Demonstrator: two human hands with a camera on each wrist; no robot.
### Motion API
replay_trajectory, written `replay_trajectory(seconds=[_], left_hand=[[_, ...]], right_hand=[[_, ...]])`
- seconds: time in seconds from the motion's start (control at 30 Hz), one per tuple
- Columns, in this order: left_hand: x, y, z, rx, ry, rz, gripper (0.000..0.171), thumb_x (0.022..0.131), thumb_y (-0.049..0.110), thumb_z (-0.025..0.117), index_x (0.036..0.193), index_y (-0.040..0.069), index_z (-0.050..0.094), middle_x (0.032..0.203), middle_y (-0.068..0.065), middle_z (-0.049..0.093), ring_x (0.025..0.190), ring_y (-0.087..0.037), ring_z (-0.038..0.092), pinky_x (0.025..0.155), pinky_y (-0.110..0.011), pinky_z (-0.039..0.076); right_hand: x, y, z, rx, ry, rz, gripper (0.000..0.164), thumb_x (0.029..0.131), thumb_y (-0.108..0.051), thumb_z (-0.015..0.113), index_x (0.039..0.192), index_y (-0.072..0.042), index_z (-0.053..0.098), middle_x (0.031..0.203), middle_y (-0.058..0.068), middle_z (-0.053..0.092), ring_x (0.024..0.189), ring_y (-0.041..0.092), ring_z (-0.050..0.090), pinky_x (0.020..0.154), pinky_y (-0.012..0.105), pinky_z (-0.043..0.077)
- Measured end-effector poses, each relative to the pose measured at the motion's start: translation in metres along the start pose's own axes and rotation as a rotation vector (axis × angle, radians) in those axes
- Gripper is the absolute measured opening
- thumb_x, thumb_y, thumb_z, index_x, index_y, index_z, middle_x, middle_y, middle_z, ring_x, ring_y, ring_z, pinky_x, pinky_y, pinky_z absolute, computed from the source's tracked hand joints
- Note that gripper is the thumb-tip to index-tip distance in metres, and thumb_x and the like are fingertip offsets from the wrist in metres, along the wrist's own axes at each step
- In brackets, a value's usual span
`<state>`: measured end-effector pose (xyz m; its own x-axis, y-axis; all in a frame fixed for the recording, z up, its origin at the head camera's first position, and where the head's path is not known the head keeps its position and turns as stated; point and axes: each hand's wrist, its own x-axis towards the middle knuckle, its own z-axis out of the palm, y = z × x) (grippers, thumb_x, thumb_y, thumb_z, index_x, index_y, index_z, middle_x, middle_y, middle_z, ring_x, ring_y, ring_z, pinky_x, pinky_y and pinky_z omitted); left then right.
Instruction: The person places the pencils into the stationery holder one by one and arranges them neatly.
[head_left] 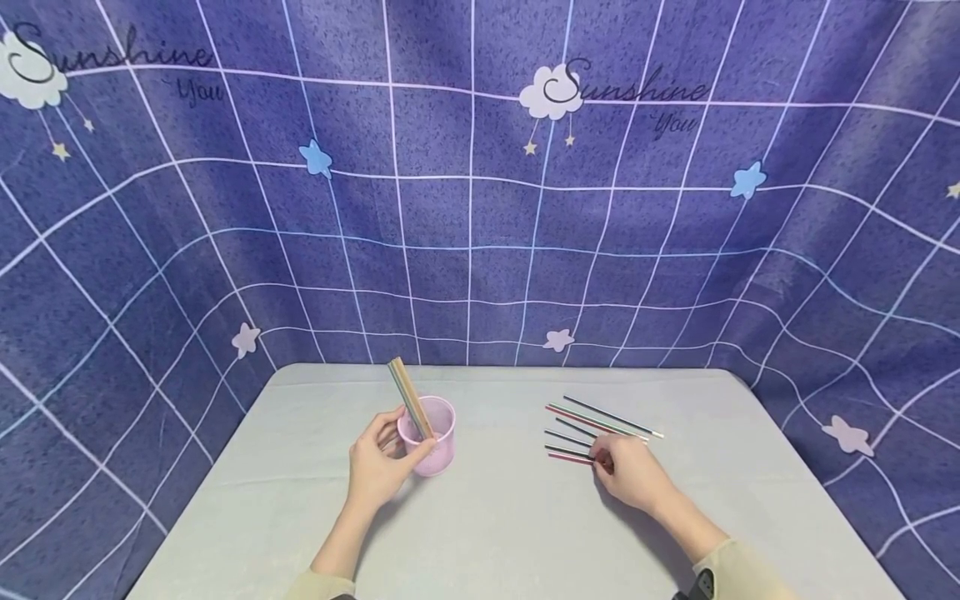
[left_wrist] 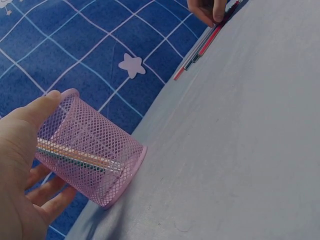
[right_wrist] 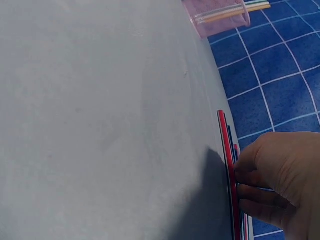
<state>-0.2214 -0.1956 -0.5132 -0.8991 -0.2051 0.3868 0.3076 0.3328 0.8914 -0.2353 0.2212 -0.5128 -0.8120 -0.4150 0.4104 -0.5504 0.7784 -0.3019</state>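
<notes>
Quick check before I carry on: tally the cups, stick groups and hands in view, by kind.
Cups: 1, the pink mesh cup
Stick groups: 2, the bundle in the cup and the loose sticks on the table
Hands: 2, left hand and right hand
Total: 5

Single sticks overlap too much to count surely.

Clock face centred on head view. At 7, I log a cup (head_left: 442,450): pink perforated mesh, metal or plastic unclear. Upright sticks (head_left: 410,396) inside: smooth, tan one wood-like. Towards 4:30, loose sticks (head_left: 613,417): smooth, coloured. At 6, tabletop (head_left: 495,517): matt, cloth-like, faintly creased. At 12, backdrop (head_left: 442,208): printed cloth, rippled.
</notes>
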Motion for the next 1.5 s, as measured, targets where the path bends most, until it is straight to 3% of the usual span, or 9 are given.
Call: replay_trajectory(seconds=[0.3,0.6,0.83,1.03,1.3,1.5], left_hand=[[0.0,0.0,0.001,-0.016,0.006,0.013,0.066,0.075,0.014,0.099,0.131,0.001,0.068,0.132,-0.022,0.074,0.116,-0.043,0.075,0.097,-0.044,0.067],[0.0,0.0,0.001,0.002,0.006,-0.005,0.067,0.073,0.013,0.1,0.131,0.002,0.068,0.132,-0.019,0.075,0.117,-0.039,0.076,0.097,-0.039,0.067],[-0.001,0.001,0.001,-0.006,0.002,-0.003,0.067,0.074,0.013,0.099,0.131,0.0,0.067,0.133,-0.022,0.074,0.117,-0.043,0.075,0.097,-0.043,0.067],[-0.001,0.001,0.001,-0.016,0.006,-0.001,0.066,0.074,0.012,0.099,0.131,0.0,0.068,0.134,-0.021,0.074,0.118,-0.042,0.074,0.096,-0.039,0.067],[-0.001,0.001,0.001,-0.025,0.002,0.006,0.065,0.074,0.012,0.099,0.131,0.0,0.068,0.132,-0.022,0.074,0.116,-0.043,0.075,0.096,-0.043,0.067],[0.0,0.0,0.001,-0.004,0.006,0.004,0.067,0.073,0.012,0.099,0.131,0.0,0.068,0.133,-0.02,0.074,0.118,-0.041,0.075,0.096,-0.039,0.067]], right_hand=[[0.002,-0.001,0.001,-0.071,-0.021,-0.068,0.02,0.076,0.0,0.085,0.081,-0.014,0.072,0.076,-0.007,0.066,0.069,0.005,0.061,0.062,0.023,0.06],[0.005,-0.002,-0.002,-0.077,-0.056,-0.051,0.018,0.08,0.002,0.084,0.083,-0.013,0.075,0.078,-0.006,0.069,0.072,0.008,0.066,0.066,0.024,0.063],[0.013,-0.006,-0.01,-0.055,-0.01,-0.043,0.018,0.079,0.002,0.084,0.081,-0.012,0.072,0.074,-0.006,0.066,0.067,0.004,0.059,0.06,0.023,0.058],[0.034,-0.012,-0.023,-0.026,0.044,-0.057,0.015,0.082,0.002,0.082,0.081,-0.01,0.073,0.07,-0.007,0.059,0.065,0.0,0.048,0.056,0.021,0.049],[0.067,-0.025,-0.037,0.061,0.021,0.003,0.007,0.089,0.0,0.077,0.09,-0.007,0.075,0.077,-0.001,0.07,0.068,0.005,0.063,0.061,0.023,0.058],[0.091,-0.042,-0.043,0.136,0.023,0.019,0.004,0.094,-0.007,0.075,0.091,-0.009,0.075,0.077,-0.002,0.073,0.068,0.005,0.065,0.063,0.024,0.06]])
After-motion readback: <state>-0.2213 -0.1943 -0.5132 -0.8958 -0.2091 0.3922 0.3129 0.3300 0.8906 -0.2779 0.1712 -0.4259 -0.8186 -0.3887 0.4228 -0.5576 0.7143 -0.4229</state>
